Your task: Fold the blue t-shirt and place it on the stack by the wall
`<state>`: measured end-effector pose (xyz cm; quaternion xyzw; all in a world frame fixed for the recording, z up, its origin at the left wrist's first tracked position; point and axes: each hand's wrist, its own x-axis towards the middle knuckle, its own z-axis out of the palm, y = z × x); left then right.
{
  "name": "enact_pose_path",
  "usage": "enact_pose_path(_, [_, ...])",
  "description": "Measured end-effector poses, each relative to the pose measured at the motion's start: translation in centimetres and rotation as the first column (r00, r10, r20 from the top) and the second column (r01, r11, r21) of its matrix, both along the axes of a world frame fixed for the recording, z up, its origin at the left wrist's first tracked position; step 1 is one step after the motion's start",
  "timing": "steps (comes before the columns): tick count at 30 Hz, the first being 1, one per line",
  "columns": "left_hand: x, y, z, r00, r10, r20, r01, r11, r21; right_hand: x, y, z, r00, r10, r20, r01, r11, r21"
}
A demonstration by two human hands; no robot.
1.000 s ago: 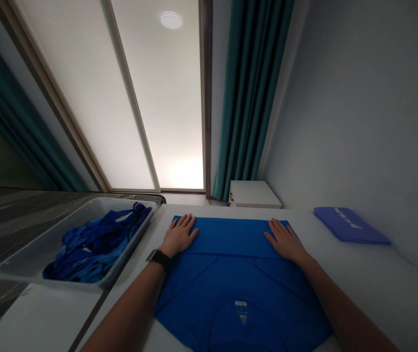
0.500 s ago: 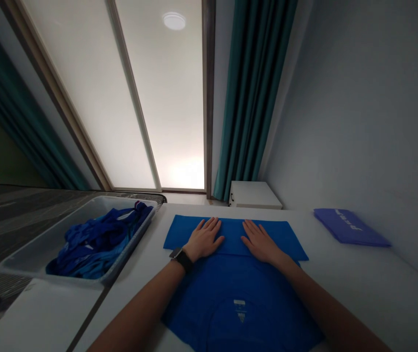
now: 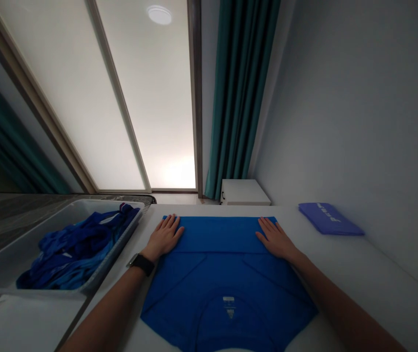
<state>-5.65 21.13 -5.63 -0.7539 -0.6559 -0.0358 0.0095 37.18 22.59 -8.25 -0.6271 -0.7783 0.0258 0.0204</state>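
A blue T-shirt [image 3: 223, 274] lies on the white table with its neckline toward me and its hem folded over into a straight band at the far side. My left hand [image 3: 164, 238] rests flat on the left end of that band, fingers stretched out; a dark watch [image 3: 141, 264] is on this wrist. On the band's right end my right hand [image 3: 275, 239] lies flat in the same way, palm down. A small white print shows inside the collar.
To the left stands a pale plastic bin [image 3: 95, 288] holding crumpled blue clothes [image 3: 80, 244]. A folded purple cloth [image 3: 329, 218] with white lettering lies at the right near the wall. Beyond the white table [image 3: 341, 274] is a white cabinet [image 3: 245, 192].
Both hands have slid outward from the middle of the folded band to its two ends. The view has shifted slightly to the right.
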Motion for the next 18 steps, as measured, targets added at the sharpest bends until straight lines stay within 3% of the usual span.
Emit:
enact_pose_path(5, [-0.3,0.8,0.8,0.996,0.084,-0.007,-0.084,0.993,-0.088,2.0,0.7,-0.6,0.998,-0.059,-0.017,0.059,0.998,-0.008])
enact_pose_path(13, [-2.9,3.5,1.2,0.994,0.098,-0.04,-0.102,0.984,-0.146,4.2,2.1,-1.1,0.993,-0.101,-0.064,0.101,0.995,-0.002])
enact_pose_path(18, [-3.2,4.2,2.2,1.0,0.008,-0.024,-0.011,0.993,-0.119,4.7,2.9,-1.2,0.991,-0.124,-0.056,0.127,0.991,0.051])
